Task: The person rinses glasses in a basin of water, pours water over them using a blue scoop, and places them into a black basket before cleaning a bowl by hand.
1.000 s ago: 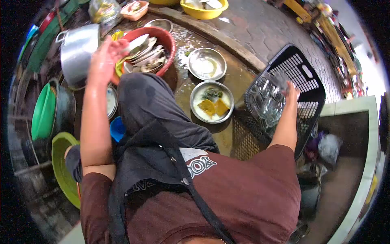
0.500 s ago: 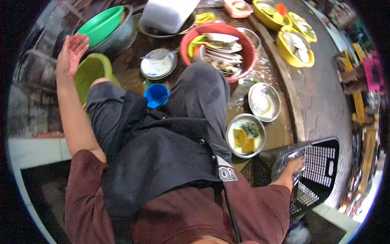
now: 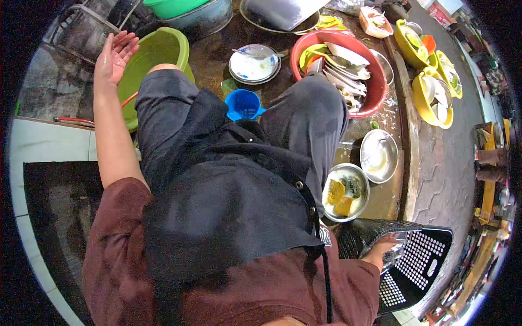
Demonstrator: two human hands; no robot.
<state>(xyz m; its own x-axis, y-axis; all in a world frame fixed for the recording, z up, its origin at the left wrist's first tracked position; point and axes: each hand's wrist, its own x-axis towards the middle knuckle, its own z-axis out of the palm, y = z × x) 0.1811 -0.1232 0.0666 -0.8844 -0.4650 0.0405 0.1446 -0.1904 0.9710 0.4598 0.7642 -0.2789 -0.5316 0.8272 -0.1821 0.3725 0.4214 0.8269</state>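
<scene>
My left hand (image 3: 115,58) is raised and empty, palm up with the fingers spread, beside the large green basin (image 3: 176,46). My right hand (image 3: 387,245) reaches into a black plastic basket (image 3: 421,261) at my right side. Its fingers look curled at a shiny, clear item, too blurred and partly hidden to name. Near that basket a metal plate (image 3: 356,204) holds pale liquid, yellow pieces and something dark green. Another metal plate (image 3: 375,160) with whitish residue lies beyond it. Between my knees sits a blue dipper (image 3: 242,104).
A red basin (image 3: 296,57) full of stacked dishes stands past my knee. Stacked plates (image 3: 253,66) with cutlery lie left of it. Yellow basins (image 3: 427,106) of dishes line the far right, beyond a raised ledge (image 3: 410,163). A grey tub (image 3: 204,22) is at the back.
The view has shifted, so the basins and plates sit farther right in it. My left hand stays raised and open; my right hand remains inside the black basket, which looks tilted differently.
</scene>
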